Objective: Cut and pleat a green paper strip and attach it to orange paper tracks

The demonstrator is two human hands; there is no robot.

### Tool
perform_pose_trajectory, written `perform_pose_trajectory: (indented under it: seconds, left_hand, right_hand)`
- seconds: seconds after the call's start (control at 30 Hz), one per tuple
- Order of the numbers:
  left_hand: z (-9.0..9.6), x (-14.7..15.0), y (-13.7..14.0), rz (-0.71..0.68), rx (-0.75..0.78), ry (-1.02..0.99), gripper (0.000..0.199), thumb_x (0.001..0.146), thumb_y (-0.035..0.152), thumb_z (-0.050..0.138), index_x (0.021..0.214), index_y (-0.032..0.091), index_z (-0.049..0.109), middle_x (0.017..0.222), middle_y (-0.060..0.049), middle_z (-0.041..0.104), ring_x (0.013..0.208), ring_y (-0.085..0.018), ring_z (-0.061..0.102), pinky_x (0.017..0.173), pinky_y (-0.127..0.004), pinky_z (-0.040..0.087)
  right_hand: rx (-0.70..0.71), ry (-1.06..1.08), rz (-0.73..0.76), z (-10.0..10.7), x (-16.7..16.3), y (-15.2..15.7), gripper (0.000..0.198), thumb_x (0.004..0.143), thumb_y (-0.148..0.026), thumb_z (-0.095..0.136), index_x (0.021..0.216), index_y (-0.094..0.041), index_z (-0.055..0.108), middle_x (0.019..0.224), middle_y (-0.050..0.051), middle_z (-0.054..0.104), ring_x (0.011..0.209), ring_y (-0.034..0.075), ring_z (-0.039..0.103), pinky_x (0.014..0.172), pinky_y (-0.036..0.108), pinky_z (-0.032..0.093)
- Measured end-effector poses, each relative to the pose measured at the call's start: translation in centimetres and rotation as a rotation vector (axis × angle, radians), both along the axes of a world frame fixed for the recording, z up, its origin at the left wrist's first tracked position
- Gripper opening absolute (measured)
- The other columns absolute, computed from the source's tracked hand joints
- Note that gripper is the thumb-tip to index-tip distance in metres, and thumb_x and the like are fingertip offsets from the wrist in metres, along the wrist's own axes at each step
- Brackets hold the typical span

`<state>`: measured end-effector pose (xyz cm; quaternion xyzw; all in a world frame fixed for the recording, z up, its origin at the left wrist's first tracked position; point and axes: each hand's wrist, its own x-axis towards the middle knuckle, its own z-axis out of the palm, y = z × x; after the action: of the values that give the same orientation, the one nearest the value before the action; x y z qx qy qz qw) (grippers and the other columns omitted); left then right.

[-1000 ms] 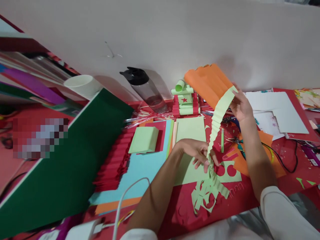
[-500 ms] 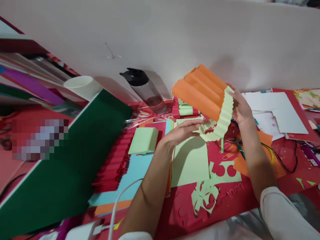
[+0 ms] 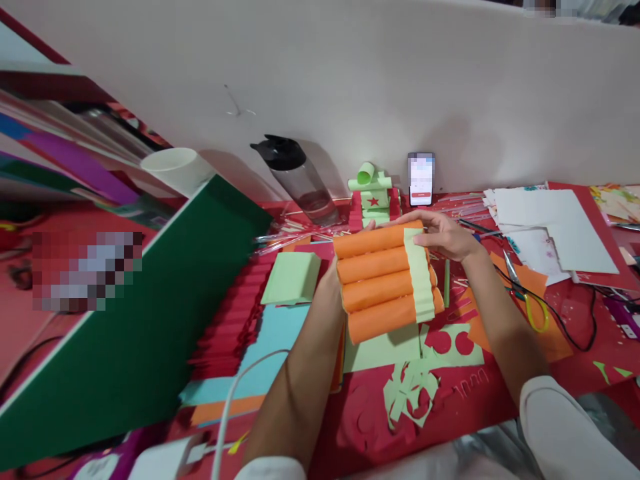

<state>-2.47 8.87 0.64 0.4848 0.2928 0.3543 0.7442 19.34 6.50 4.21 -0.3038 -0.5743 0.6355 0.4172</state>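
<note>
Between my hands is a piece of orange paper (image 3: 377, 283) shaped into several rounded ridges, like rolls side by side. A wavy light green paper strip (image 3: 419, 277) lies across its right end. My left hand (image 3: 331, 288) grips the left edge, its fingers mostly hidden behind the orange paper. With thumb in front and fingers behind, my right hand (image 3: 445, 235) pinches the upper right corner by the strip. Below is a light green sheet (image 3: 383, 352), partly covered. Behind stands a green and red paper model (image 3: 374, 199) with a red star.
A dark-lidded bottle (image 3: 303, 180) and a phone (image 3: 421, 180) stand along the wall. At left a green board (image 3: 150, 313) leans beside red pleated paper (image 3: 230, 323). Scissors (image 3: 533, 310) lie right, green paper scraps (image 3: 411, 395) in front. A white cable (image 3: 226, 420) runs near my left forearm.
The orange paper has come down and turned its ridged face toward me. The green strip, loose and curling before, now lies across its ridges. My left hand has moved onto the paper's left edge.
</note>
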Motion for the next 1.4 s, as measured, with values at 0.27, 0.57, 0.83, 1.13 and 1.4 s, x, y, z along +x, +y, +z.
perform_pose_trajectory:
  seconds: [0.27, 0.57, 0.83, 1.13, 1.4]
  left_hand:
    - [0.2, -2.1, 1.9, -0.129, -0.143, -0.11, 0.062, 0.087, 0.066, 0.058, 0.125, 0.019, 0.067, 0.12, -0.013, 0.072, 0.111, -0.034, 0.067, 0.093, -0.049, 0.055]
    - [0.5, -2.9, 2.7, 0.135, 0.034, -0.068, 0.046, 0.078, 0.051, 0.077, 0.11, 0.018, 0.076, 0.109, -0.009, 0.074, 0.098, -0.021, 0.069, 0.093, -0.035, 0.056]
    - [0.4, -1.4, 2.6, 0.428, 0.237, 0.16, 0.044, 0.061, 0.045, 0.09, 0.092, 0.017, 0.077, 0.089, -0.007, 0.075, 0.084, -0.021, 0.07, 0.08, -0.034, 0.058]
    - [0.3, -0.6, 2.5, 0.582, 0.442, 0.166, 0.029, 0.075, 0.034, 0.078, 0.098, 0.023, 0.063, 0.083, 0.002, 0.06, 0.072, -0.014, 0.061, 0.069, -0.027, 0.053]
    - [2.1, -1.0, 1.4, 0.383, 0.467, 0.129, 0.052, 0.073, 0.04, 0.083, 0.117, 0.03, 0.058, 0.095, -0.001, 0.06, 0.092, -0.02, 0.063, 0.08, -0.031, 0.052]
  right_hand:
    - [0.058, -0.12, 0.018, -0.9, -1.0, 0.3, 0.043, 0.073, -0.027, 0.083, 0.111, -0.022, 0.064, 0.112, 0.003, 0.065, 0.098, 0.017, 0.061, 0.088, 0.032, 0.05]
    - [0.042, -0.256, -0.136, -1.4, -1.4, 0.8, 0.044, 0.068, -0.027, 0.084, 0.107, -0.021, 0.066, 0.113, 0.005, 0.067, 0.108, 0.02, 0.062, 0.089, 0.033, 0.053]
    - [0.124, -0.41, -0.213, -1.9, -1.5, 1.1, 0.035, 0.078, -0.033, 0.078, 0.109, -0.017, 0.069, 0.114, 0.009, 0.07, 0.105, 0.022, 0.065, 0.097, 0.039, 0.05]
    - [0.137, -0.388, -0.165, -2.5, -1.8, 1.1, 0.035, 0.084, -0.037, 0.074, 0.111, -0.017, 0.067, 0.112, 0.008, 0.069, 0.104, 0.02, 0.064, 0.093, 0.034, 0.05]
    - [0.064, -0.374, -0.181, -3.1, -2.1, 1.0, 0.035, 0.087, -0.041, 0.071, 0.111, -0.017, 0.065, 0.117, 0.009, 0.068, 0.103, 0.019, 0.065, 0.091, 0.032, 0.05]
